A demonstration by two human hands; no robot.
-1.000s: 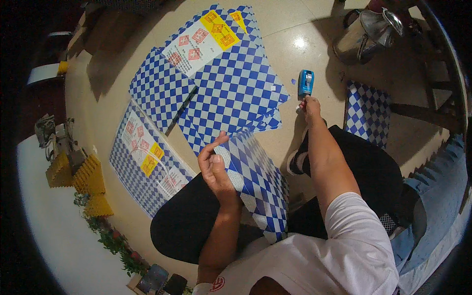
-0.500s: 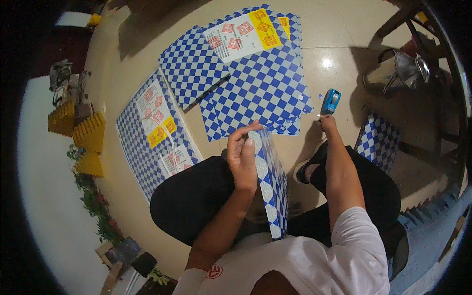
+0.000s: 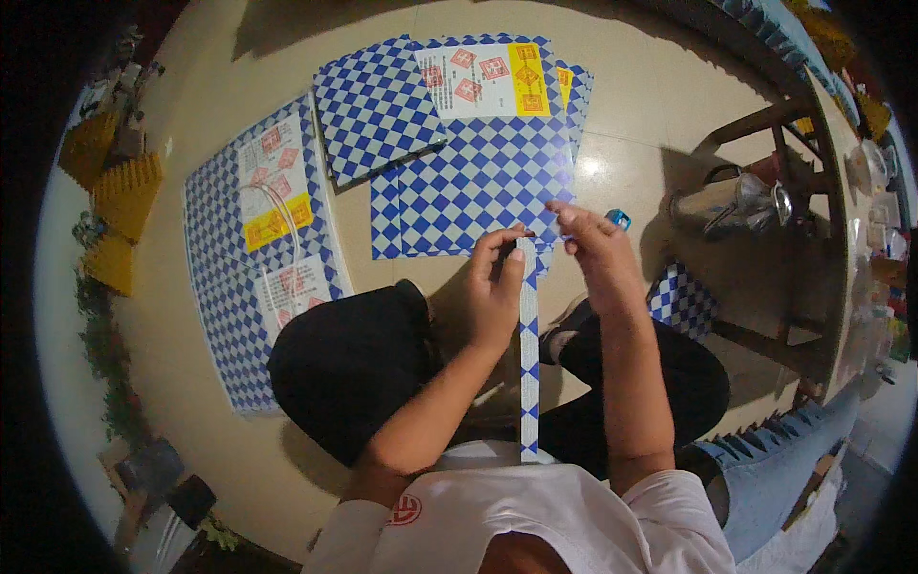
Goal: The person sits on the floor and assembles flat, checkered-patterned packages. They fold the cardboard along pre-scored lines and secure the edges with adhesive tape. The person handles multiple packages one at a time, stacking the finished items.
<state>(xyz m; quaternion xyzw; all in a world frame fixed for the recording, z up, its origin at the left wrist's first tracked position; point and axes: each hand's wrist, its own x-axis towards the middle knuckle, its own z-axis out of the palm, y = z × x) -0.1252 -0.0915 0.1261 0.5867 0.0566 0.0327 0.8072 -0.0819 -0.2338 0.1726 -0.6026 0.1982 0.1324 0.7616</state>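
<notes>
A thin blue-and-white checkered flat box (image 3: pixel 529 354) stands edge-on between my knees, its narrow side facing up. Closed around its far end is my left hand (image 3: pixel 499 282), thumb on one face. Just right of that end my right hand (image 3: pixel 595 244) is raised, its fingers curled in a pinch; whatever is in them is too small to make out. A blue tape dispenser (image 3: pixel 620 219) lies on the floor beyond my right hand, partly hidden by it.
Flat checkered sheets (image 3: pixel 478 172) with a white-and-yellow label lie ahead, and a folded checkered box (image 3: pixel 373 110) rests on them. To the left is a strapped checkered pack (image 3: pixel 225 316). At right stand a metal kettle (image 3: pixel 717 206), a checkered piece (image 3: pixel 683 301) and a wooden table frame (image 3: pixel 803 239).
My right hand has come back from the tape dispenser on the floor to the far end of the box. The box has turned edge-on, and the view has shifted right.
</notes>
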